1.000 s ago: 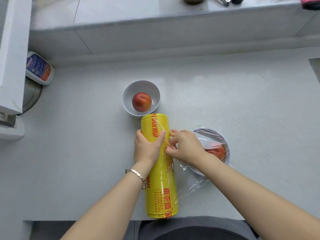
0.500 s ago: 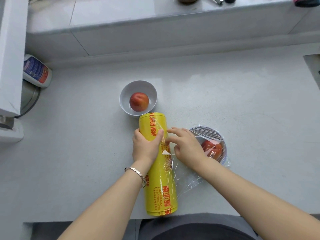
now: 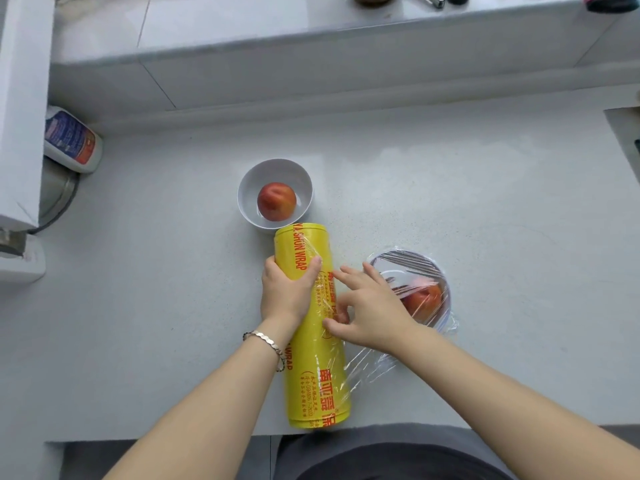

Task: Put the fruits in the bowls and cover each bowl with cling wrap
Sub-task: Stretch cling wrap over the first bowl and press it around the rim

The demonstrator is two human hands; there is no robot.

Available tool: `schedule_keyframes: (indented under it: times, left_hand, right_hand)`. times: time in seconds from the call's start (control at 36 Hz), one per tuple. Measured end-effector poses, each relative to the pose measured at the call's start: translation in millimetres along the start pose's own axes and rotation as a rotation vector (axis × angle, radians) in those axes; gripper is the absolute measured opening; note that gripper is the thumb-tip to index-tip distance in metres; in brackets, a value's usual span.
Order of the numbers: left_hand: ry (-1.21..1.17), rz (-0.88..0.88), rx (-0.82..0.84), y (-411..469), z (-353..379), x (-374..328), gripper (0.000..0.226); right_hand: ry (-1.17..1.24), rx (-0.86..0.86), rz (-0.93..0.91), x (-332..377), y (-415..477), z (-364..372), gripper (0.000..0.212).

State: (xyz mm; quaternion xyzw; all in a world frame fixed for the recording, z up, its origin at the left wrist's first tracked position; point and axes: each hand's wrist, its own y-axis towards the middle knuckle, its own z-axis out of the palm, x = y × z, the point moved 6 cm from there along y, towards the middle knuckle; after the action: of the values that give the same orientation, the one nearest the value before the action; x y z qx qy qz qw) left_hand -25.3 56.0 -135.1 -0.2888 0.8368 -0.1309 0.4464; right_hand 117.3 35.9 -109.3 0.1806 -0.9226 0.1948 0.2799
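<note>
A yellow cling wrap roll [image 3: 313, 368] lies lengthwise on the grey counter. My left hand [image 3: 285, 292] grips its far half from the left. My right hand [image 3: 367, 310] lies against the roll's right side with fingers spread, fingertips on the film. An uncovered white bowl [image 3: 249, 188] with a red fruit [image 3: 276, 201] sits just beyond the roll. To the right stands a second bowl [image 3: 445, 289] holding a red fruit [image 3: 424, 299] under stretched cling film, partly hidden by my right hand. Loose film [image 3: 370, 367] runs from that bowl to the roll.
A white bottle with a blue and red label [image 3: 71, 142] lies at the left by a metal lid [image 3: 57, 194]. A raised ledge [image 3: 311, 39] with small items runs along the back. The counter's front edge [image 3: 173, 436] is near my body.
My right hand went from pinching the film by the roll to spread fingers lying on the roll's side. The left hand kept its grip on the roll.
</note>
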Motion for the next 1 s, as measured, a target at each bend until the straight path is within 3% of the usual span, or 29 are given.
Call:
schedule_keyframes:
  times: [0.17, 0.25, 0.33, 0.47, 0.53, 0.67, 0.86, 1.0]
  left_hand:
    - [0.019, 0.014, -0.020, -0.9, 1.6, -2.9, 0.075]
    - [0.028, 0.015, -0.026, -1.0, 2.3, -3.8, 0.078]
    - [0.027, 0.010, -0.008, -1.4, 1.2, -2.5, 0.077]
    - [0.009, 0.014, -0.003, -1.3, 0.9, -2.5, 0.073]
    - [0.010, 0.015, -0.004, -1.7, 1.5, -3.0, 0.074]
    - [0.004, 0.017, -0.003, -1.8, 1.5, -3.2, 0.074]
    - [-0.007, 0.018, -0.002, -0.1, 1.4, -0.7, 0.073]
    - [-0.002, 0.016, -0.005, 0.0, 0.5, -0.2, 0.075]
  right_hand:
    - [0.032, -0.097, 0.018, 3.1, -0.2, 4.1, 0.022]
    - [-0.041, -0.238, -0.063, 3.9, 0.7, 1.1, 0.013]
    - [-0.054, -0.266, -0.106, -2.9, 2.5, 0.1, 0.025]
    - [-0.025, -0.189, 0.020, -9.2, -5.5, -1.3, 0.013]
    - [-0.023, -0.185, 0.033, -11.0, -11.2, 1.0, 0.018]
    - [-0.071, -0.196, -0.144, -0.4, -24.1, 4.5, 0.033]
    - [0.133, -0.110, -0.030, -3.9, -34.4, 1.9, 0.048]
    - [0.007, 0.010, -0.063, 5.6, -31.4, 15.2, 0.032]
